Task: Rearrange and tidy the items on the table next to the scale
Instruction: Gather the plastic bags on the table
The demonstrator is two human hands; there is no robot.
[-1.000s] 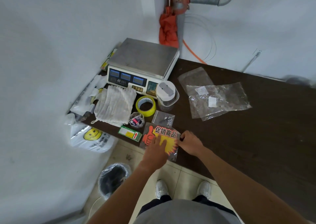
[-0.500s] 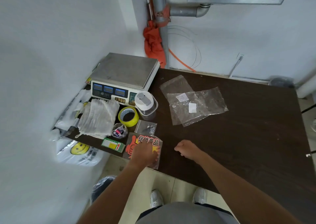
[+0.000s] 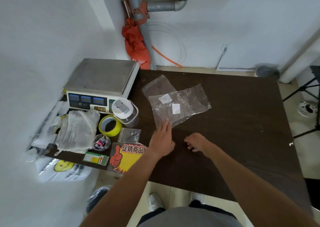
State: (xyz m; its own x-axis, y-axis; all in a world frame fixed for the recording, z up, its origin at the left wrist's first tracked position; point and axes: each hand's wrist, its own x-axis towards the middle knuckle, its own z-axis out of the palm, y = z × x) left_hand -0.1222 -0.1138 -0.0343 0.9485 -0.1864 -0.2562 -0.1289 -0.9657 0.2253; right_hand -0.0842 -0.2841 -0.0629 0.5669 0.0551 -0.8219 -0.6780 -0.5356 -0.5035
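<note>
Fingers (image 3: 165, 125) straight on left hand (image 3: 161, 140), tips at clear bag (image 3: 187, 103), right hand (image 3: 196, 141) loosely curled, sign (image 3: 126, 157) reading 促销商品

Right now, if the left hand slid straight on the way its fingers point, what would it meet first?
The clear plastic bag with white labels. The left hand has straight fingers, tips at the bag's near edge; contact itself is unclear.

We wear a grey top (image 3: 188, 217), dark trousers (image 3: 207, 208) and white shoes (image 3: 155, 201). Forearms (image 3: 129, 183) bare right to the frame edge; left hand (image 3: 161, 141) and right hand (image 3: 196, 141) bare too.
</note>
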